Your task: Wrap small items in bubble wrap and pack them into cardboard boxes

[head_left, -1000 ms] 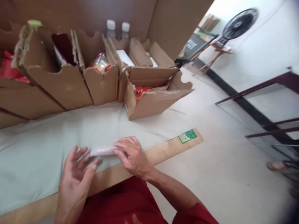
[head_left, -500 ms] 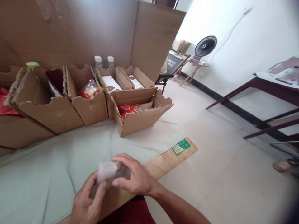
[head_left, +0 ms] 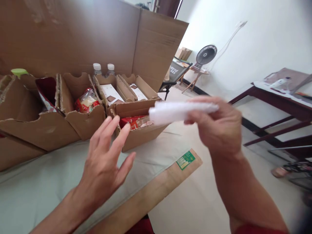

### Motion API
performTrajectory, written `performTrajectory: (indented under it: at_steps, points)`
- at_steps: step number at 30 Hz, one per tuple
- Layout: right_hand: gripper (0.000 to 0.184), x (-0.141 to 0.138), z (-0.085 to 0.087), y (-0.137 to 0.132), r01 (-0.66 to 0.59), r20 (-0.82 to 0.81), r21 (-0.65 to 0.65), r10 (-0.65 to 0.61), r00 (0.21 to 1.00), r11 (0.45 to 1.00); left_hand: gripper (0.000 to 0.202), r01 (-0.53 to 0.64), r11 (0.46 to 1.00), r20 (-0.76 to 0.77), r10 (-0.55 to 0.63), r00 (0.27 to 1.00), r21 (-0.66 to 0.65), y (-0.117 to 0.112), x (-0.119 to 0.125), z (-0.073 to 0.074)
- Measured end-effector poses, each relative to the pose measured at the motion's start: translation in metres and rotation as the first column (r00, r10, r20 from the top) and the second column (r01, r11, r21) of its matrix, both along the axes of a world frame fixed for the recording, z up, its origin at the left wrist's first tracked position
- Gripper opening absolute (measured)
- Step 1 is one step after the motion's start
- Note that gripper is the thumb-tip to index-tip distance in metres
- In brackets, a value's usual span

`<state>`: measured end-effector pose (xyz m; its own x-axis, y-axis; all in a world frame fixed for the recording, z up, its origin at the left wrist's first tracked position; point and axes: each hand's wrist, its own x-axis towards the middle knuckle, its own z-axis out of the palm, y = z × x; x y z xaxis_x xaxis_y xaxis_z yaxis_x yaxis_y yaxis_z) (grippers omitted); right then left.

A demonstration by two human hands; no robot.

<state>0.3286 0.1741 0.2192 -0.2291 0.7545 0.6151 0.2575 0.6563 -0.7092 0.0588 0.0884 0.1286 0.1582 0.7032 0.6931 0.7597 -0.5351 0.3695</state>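
My right hand [head_left: 216, 125] grips a white, slightly see-through roll [head_left: 173, 112], blurred by motion, which looks like thin plastic. The roll is held level, its free end pointing left in front of the small front cardboard box [head_left: 143, 139]. Inside that box lie red packets [head_left: 134, 122]. My left hand [head_left: 106, 157] is open with fingers spread, holding nothing. Its fingertips appear close to the left corner of the front box; whether they touch it I cannot tell.
Cardboard bins [head_left: 80, 122] stand in a row, with a bagged food packet [head_left: 87, 100] and white boxes [head_left: 112, 94] inside. Two bottles [head_left: 97, 69] rise behind. A flat brown strip [head_left: 168, 178] with a green label lies along the cloth-covered table's [head_left: 65, 165] edge.
The roll has gone from my left hand to my right and been lifted up and to the right. My left hand has let go, opened and moved toward the boxes. The view has shifted slightly.
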Motion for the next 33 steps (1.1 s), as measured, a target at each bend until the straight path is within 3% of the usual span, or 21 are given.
performTrajectory:
  at_steps: [2, 4, 8, 10, 11, 13, 16, 18, 21, 24, 27, 29, 30, 31, 33]
  points:
    - [0.019, 0.010, 0.023, 0.022, 0.061, 0.079, 0.020, -0.063, 0.995, 0.998, 0.042, 0.036, 0.999, -0.032, -0.035, 0.999, 0.002, 0.019, 0.012, 0.000]
    - [0.021, 0.015, 0.039, 0.040, 0.056, 0.304, -0.022, -0.046, 0.951, 0.998, 0.027, 0.094, 0.996, -0.023, -0.094, 0.995, 0.011, 0.027, 0.020, -0.008]
    - [0.019, 0.011, 0.048, 0.066, -0.049, 0.761, -0.080, 0.093, 0.642, 0.996, 0.030, 0.117, 0.992, 0.030, -0.119, 0.992, 0.049, 0.024, 0.024, -0.020]
    - [0.020, 0.003, 0.044, 0.075, -0.119, 0.840, -0.124, 0.168, 0.516, 0.985, 0.030, 0.107, 0.994, 0.039, -0.108, 0.993, 0.038, 0.022, 0.023, -0.020]
    - [0.021, -0.001, 0.041, 0.079, -0.148, 0.849, -0.140, 0.196, 0.491, 0.979, 0.030, 0.104, 0.994, 0.041, -0.105, 0.994, 0.033, 0.022, 0.022, -0.019]
    - [0.021, -0.010, 0.037, 0.083, -0.195, 0.823, -0.152, 0.233, 0.518, 0.969, 0.031, 0.097, 0.995, 0.040, -0.097, 0.994, 0.020, 0.023, 0.022, -0.019]
    - [0.024, -0.025, 0.033, 0.083, -0.256, 0.719, -0.144, 0.279, 0.637, 0.956, 0.032, 0.087, 0.996, 0.032, -0.087, 0.996, 0.004, 0.022, 0.023, -0.022]
    - [0.024, -0.040, 0.026, 0.080, -0.313, 0.693, -0.158, 0.331, 0.641, 0.936, 0.032, 0.083, 0.997, 0.032, -0.083, 0.996, 0.004, 0.021, 0.023, -0.024]
    - [0.020, -0.070, 0.001, 0.078, -0.373, 0.767, -0.241, 0.411, 0.493, 0.896, 0.032, 0.081, 0.997, 0.042, -0.081, 0.996, 0.016, 0.020, 0.023, -0.025]
    - [0.015, -0.102, -0.027, 0.078, -0.321, 0.876, -0.320, 0.407, 0.257, 0.891, 0.032, 0.083, 0.996, 0.047, -0.083, 0.995, 0.017, 0.021, 0.023, -0.025]
    - [0.015, -0.117, -0.034, 0.082, -0.275, 0.898, -0.395, 0.432, 0.085, 0.876, 0.036, 0.102, 0.995, 0.058, -0.103, 0.993, 0.020, 0.023, 0.024, -0.025]
    - [0.018, -0.109, -0.024, 0.082, -0.297, 0.871, -0.433, 0.480, 0.105, 0.851, 0.046, 0.094, 0.995, 0.083, -0.096, 0.992, 0.025, 0.022, 0.023, -0.025]
    - [0.020, -0.099, -0.017, 0.081, -0.315, 0.855, -0.418, 0.486, 0.179, 0.852, 0.054, 0.074, 0.997, 0.102, -0.076, 0.992, 0.026, 0.021, 0.022, -0.026]
    - [0.022, -0.084, -0.011, 0.078, -0.323, 0.833, -0.369, 0.464, 0.300, 0.871, 0.065, 0.047, 0.999, 0.125, -0.050, 0.991, 0.024, 0.020, 0.021, -0.028]
    - [0.024, -0.045, -0.004, 0.065, -0.231, 0.722, -0.187, 0.293, 0.627, 0.955, 0.087, -0.002, 1.000, 0.178, 0.000, 0.984, 0.010, 0.016, 0.015, -0.035]
